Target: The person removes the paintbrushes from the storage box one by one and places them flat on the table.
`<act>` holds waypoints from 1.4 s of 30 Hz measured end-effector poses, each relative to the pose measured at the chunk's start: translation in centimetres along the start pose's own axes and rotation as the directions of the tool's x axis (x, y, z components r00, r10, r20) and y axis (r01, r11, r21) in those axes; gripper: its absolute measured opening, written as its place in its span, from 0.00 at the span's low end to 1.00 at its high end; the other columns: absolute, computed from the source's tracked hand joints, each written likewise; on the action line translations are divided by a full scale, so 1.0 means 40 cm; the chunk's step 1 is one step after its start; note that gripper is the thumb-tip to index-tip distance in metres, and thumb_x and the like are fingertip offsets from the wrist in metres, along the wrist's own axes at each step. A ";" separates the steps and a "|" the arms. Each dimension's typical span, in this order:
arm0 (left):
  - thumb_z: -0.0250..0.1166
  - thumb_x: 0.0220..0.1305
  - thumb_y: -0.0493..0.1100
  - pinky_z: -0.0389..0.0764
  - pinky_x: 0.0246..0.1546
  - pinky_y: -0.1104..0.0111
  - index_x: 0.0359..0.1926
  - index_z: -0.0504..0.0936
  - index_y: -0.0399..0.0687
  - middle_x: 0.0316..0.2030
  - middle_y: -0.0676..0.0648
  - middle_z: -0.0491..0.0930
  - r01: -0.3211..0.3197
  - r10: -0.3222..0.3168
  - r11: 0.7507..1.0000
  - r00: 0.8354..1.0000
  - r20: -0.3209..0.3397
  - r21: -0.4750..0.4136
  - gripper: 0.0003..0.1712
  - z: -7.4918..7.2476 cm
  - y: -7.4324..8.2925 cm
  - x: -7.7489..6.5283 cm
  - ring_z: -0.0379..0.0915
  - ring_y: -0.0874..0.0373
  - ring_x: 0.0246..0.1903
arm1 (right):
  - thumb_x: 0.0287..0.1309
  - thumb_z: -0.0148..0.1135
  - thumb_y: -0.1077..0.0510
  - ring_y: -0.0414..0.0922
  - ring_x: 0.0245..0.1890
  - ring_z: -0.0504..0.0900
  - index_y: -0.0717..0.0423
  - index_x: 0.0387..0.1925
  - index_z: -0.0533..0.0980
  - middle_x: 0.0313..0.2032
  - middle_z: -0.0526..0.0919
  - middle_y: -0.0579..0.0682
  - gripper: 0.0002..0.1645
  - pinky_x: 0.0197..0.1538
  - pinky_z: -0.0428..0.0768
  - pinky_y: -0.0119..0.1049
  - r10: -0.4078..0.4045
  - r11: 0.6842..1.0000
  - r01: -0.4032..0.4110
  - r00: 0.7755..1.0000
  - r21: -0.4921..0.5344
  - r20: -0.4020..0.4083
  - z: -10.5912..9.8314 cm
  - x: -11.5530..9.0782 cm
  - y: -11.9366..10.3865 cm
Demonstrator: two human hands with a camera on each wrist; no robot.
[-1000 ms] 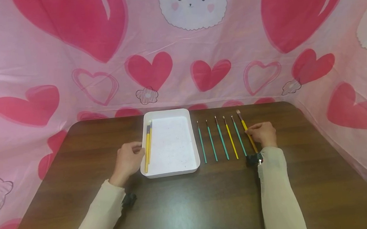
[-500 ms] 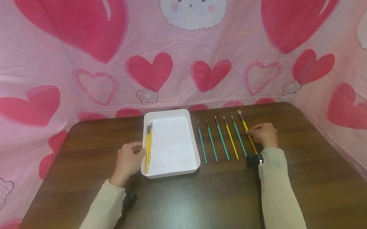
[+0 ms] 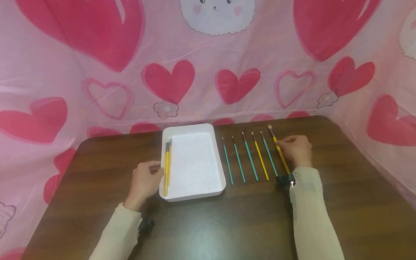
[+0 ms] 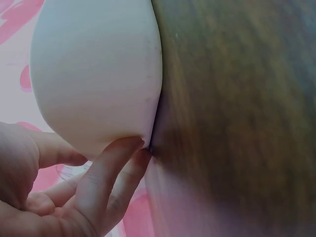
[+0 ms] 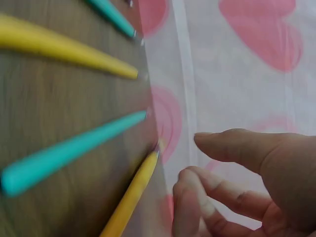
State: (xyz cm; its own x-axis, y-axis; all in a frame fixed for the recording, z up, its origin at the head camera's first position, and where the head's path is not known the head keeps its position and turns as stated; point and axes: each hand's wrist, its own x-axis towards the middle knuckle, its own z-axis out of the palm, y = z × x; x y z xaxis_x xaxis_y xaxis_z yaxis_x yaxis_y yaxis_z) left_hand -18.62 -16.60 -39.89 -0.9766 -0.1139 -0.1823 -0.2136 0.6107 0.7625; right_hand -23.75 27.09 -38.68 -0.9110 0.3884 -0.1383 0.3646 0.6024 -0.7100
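Observation:
My left hand [image 3: 146, 182] holds the left side of a white tray [image 3: 196, 163]. In the left wrist view its fingertips press low on the tray wall [image 4: 98, 74], the thumb up near the rim. Two yellow paintbrushes [image 3: 167, 173] lie along the tray's left side. At the right end of a row of brushes, my right hand [image 3: 297, 150] hovers beside a wide yellow paintbrush [image 3: 283, 159] that lies on the table. The right wrist view shows thumb and fingers [image 5: 247, 182] apart with nothing between them, beside that brush [image 5: 132, 197].
Between tray and right hand lie several thin brushes in a spaced row, teal [image 3: 269, 154] and one yellow [image 3: 261, 158], bristles toward the back. The brown wooden table [image 3: 201, 235] ends at a pink heart-patterned cloth [image 3: 205, 90] behind and at both sides.
My right hand has shifted slightly up and away toward the bristle end of the wide yellow paintbrush. The left hand and tray have stayed in place; the head view has turned a little.

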 end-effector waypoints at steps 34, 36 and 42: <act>0.59 0.74 0.46 0.78 0.62 0.45 0.68 0.75 0.42 0.64 0.37 0.78 0.018 -0.018 0.999 1.000 0.007 -0.027 0.26 0.000 -0.005 0.001 0.77 0.40 0.61 | 0.61 0.71 0.57 0.45 0.28 0.90 0.62 0.40 0.83 0.38 0.88 0.59 0.11 0.43 0.89 0.41 -0.295 0.955 0.265 0.901 0.135 0.317 0.258 -0.155 -0.363; 0.59 0.74 0.46 0.78 0.62 0.45 0.68 0.75 0.42 0.64 0.37 0.78 0.019 -0.019 1.000 1.000 0.008 -0.025 0.26 -0.001 -0.005 0.000 0.77 0.40 0.61 | 0.60 0.71 0.56 0.44 0.28 0.90 0.61 0.39 0.84 0.36 0.89 0.57 0.11 0.46 0.88 0.42 -0.298 0.955 0.277 0.899 0.108 0.320 0.276 -0.160 -0.376; 0.59 0.74 0.47 0.78 0.62 0.44 0.68 0.75 0.42 0.64 0.37 0.78 0.022 -0.022 1.000 1.000 0.006 -0.018 0.26 -0.003 -0.006 -0.003 0.77 0.40 0.61 | 0.59 0.72 0.55 0.42 0.26 0.89 0.60 0.36 0.84 0.31 0.89 0.55 0.11 0.50 0.84 0.42 -0.297 0.954 0.291 0.891 0.072 0.343 0.332 -0.170 -0.410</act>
State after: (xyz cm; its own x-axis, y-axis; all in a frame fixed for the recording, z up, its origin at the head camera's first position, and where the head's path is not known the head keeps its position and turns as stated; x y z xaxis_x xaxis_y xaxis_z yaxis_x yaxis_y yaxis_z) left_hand -18.45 -16.82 -39.95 -0.9716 -0.1223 -0.2027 -0.2353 0.5941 0.7692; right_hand -26.11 5.32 -35.28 -0.9863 -0.0719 -0.1487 0.0691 0.6379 -0.7670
